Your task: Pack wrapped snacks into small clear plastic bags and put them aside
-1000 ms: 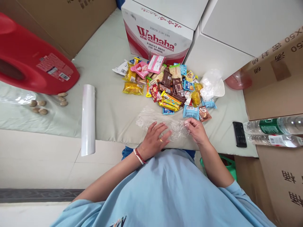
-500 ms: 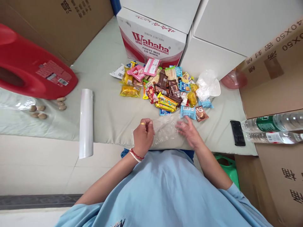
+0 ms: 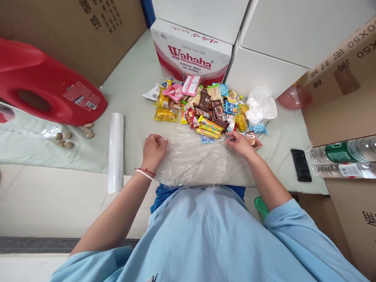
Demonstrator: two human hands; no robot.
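A clear plastic bag [image 3: 195,162] is spread flat across the near edge of the cloth-covered surface, close to my body. My left hand [image 3: 155,150] pinches its far left corner between thumb and fingers. At the opposite corner, my right hand [image 3: 238,143] grips the film with its fingertips. Just beyond the bag lies a heap of wrapped snacks [image 3: 205,102]. Yellow snack bars [image 3: 209,126] and a small blue packet [image 3: 207,139] are at the heap's near side, touching or under the bag's far edge; which one I cannot tell.
A white plastic roll [image 3: 116,152] overhangs the front edge at left, near a red jug [image 3: 53,86] and several brown nuts [image 3: 68,144]. A Wahaba-type carton [image 3: 192,55] stands behind the snacks. At right are a white bowl [image 3: 272,111], a phone [image 3: 301,165] and bottles [image 3: 340,152].
My hands have moved apart, the left one outward to the left and slightly away from me. The bag, bunched between them before, is now stretched wide. My right hand has closed on its edge.
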